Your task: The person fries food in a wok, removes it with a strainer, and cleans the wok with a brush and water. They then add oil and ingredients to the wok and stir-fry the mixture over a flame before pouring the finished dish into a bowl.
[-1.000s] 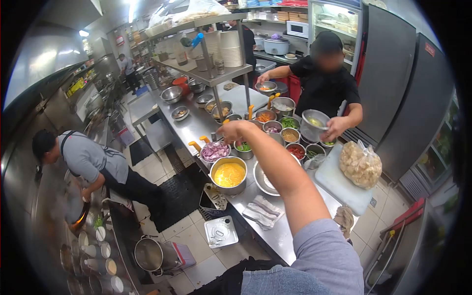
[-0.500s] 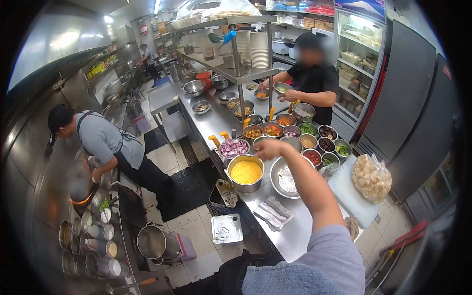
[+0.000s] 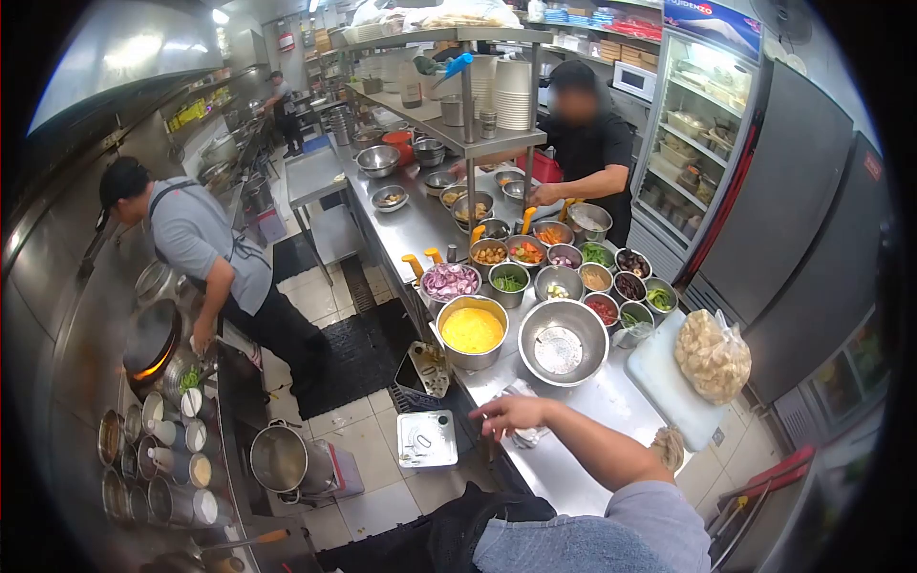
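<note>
My right hand (image 3: pixel 511 417) hangs over the folded striped cloth (image 3: pixel 523 437) at the near edge of the steel counter. Its fingers are spread and hold nothing; whether they touch the cloth I cannot tell. Just beyond stands a pot of yellow liquid (image 3: pixel 473 330), which looks like beaten egg. To its right is a wide steel bowl (image 3: pixel 592 334) with only a little residue at the bottom. A tub of sliced red onion (image 3: pixel 451 281) and a tub of cut green vegetables (image 3: pixel 508 278) sit behind the pot. My left hand is out of view.
A cutting board (image 3: pixel 659 372) with a bag of pale pieces (image 3: pixel 714 355) lies on the right. A shelf post (image 3: pixel 470 191) rises from the counter. Across it stands a co-worker (image 3: pixel 592 143); another co-worker (image 3: pixel 215 239) works at a flaming wok (image 3: pixel 153 344) on the left.
My right hand has drawn back from above the ingredient tubs to the cloth, and its fingers have spread. The co-worker opposite has lowered a small bowl. The cook's arm at left has moved down.
</note>
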A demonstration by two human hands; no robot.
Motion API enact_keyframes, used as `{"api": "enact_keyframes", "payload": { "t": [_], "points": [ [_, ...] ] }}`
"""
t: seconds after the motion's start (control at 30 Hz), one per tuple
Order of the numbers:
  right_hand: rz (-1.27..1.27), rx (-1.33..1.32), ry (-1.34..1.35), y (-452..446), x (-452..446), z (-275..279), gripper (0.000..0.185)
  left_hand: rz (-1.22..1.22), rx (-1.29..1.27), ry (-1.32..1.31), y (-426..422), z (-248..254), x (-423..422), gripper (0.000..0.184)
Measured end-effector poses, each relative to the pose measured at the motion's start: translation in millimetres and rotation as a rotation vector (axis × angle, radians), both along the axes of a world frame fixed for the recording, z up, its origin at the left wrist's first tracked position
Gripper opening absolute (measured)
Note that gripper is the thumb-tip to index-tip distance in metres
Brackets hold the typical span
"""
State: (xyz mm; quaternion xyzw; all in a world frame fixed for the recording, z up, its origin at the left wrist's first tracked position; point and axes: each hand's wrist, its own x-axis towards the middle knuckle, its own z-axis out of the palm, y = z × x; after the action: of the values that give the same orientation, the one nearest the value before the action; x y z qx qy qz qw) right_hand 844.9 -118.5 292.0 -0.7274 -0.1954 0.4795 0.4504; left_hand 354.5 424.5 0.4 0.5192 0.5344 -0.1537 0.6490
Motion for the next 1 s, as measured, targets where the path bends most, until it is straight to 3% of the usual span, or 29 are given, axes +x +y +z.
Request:
{"api": "enact_keyframes", "payload": {
  "t": [0.03, 0.1, 0.13, 0.3, 0.33, 0.43, 0.63, 0.73, 0.8, 0.83, 0.9, 0.93, 1.0],
  "points": [
    [0.024, -0.006, 0.039, 2.1, -8.9, -7.4, 0.054, -0.019, 0.083, 0.0, -1.6, 6.9, 12.9, 0.033],
    [0.106, -0.034, 0.073, 6.5, -19.0, -12.3, 0.055, -0.079, 0.25, 0.002, -46.5, 109.0, 70.8, 0.031],
    [0.143, -0.031, 0.078, 8.4, -19.1, -13.7, 0.056, -0.008, 0.227, -0.134, -15.9, 54.7, 71.1, 0.043],
    [0.026, 0.005, 0.08, 50.9, -7.9, -17.1, 0.052, 0.191, 0.193, -0.276, -9.1, 69.1, 57.9, 0.05],
    [-0.023, 0.031, 0.098, 63.6, -3.2, -39.8, 0.049, 0.261, 0.153, -0.323, -12.3, 82.6, 40.1, 0.051],
    [0.066, 0.015, 0.1, 130.9, 4.2, -72.3, 0.046, 0.322, 0.261, -0.142, -27.2, 102.1, -35.4, 0.042],
    [0.574, -0.009, 0.047, 315.3, -59.8, -104.0, 0.049, 0.683, 0.513, -0.058, -93.9, 125.3, -208.7, 0.043],
    [0.901, 0.012, -0.157, 404.7, -128.6, -94.3, 0.062, 0.929, 0.832, -0.027, -133.2, 139.2, -284.8, 0.035],
    [1.011, 0.054, -0.43, 456.7, -171.3, -96.4, 0.074, 1.233, 0.8, -0.076, -140.1, 153.0, -323.9, 0.029],
    [1.046, 0.122, -0.576, 488.0, -188.3, -116.7, 0.08, 1.234, 0.844, -0.018, -135.4, 163.3, -340.1, 0.028],
    [1.105, 0.395, -0.884, 543.5, -210.6, -155.6, 0.089, 1.24, 0.9, 0.029, -114.0, 173.2, -363.8, 0.039],
    [1.127, 0.394, -0.894, 559.1, -224.9, -151.4, 0.089, 1.245, 0.931, 0.108, -99.0, 178.7, -366.3, 0.046],
    [1.158, 0.092, -0.909, 591.5, -263.5, -143.4, 0.091, 1.232, 0.867, 0.171, -58.7, 170.3, -377.5, 0.07]
  ]
}}
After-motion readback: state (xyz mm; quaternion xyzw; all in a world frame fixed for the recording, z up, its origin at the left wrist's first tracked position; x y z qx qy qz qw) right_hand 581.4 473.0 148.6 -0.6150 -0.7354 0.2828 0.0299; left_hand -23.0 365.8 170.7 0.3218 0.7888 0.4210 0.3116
